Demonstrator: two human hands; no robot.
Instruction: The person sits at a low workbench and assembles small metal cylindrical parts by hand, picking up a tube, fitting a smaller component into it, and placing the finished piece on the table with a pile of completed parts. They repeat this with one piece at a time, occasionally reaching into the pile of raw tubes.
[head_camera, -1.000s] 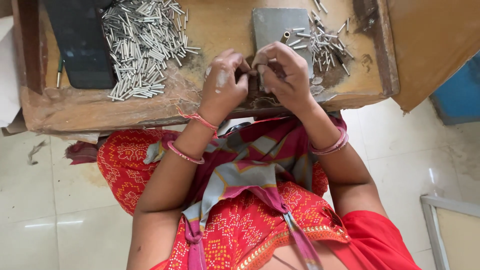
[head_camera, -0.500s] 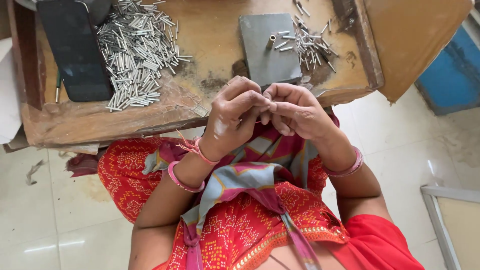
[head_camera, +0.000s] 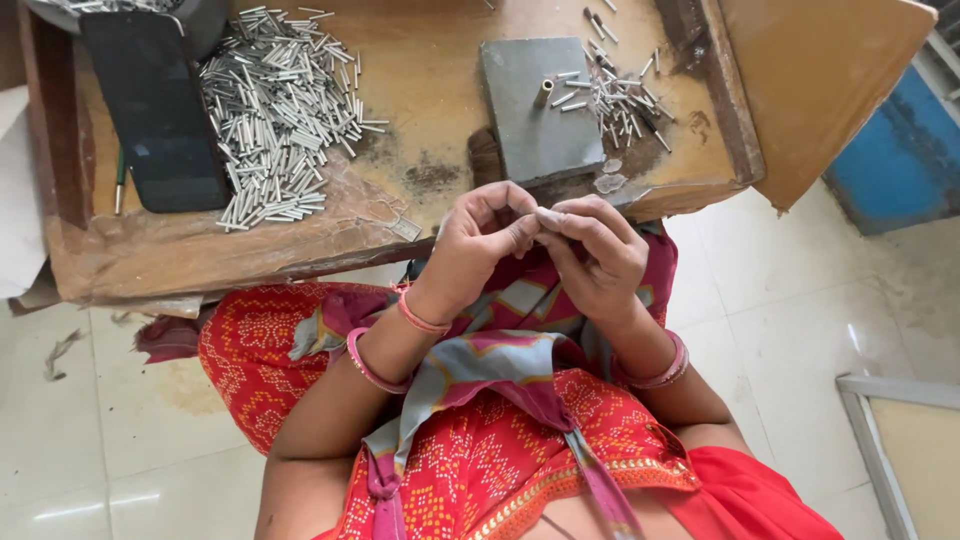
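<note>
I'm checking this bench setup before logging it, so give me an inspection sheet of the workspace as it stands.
Surface: low wooden table, worn and stained, front edge chipped.
Job's things: large heap of small metal tubes at the left; grey metal block with one brass tube on it; smaller scatter of tubes beside the block.
Clutter: black phone lying flat, green pen beside it.
Grippers: left hand and right hand meet fingertip to fingertip in front of the table's front edge; what they pinch is too small to tell.
Cables: nothing seen.
Surroundings: pale tiled floor, blue object at the right, framed panel at the lower right.
</note>
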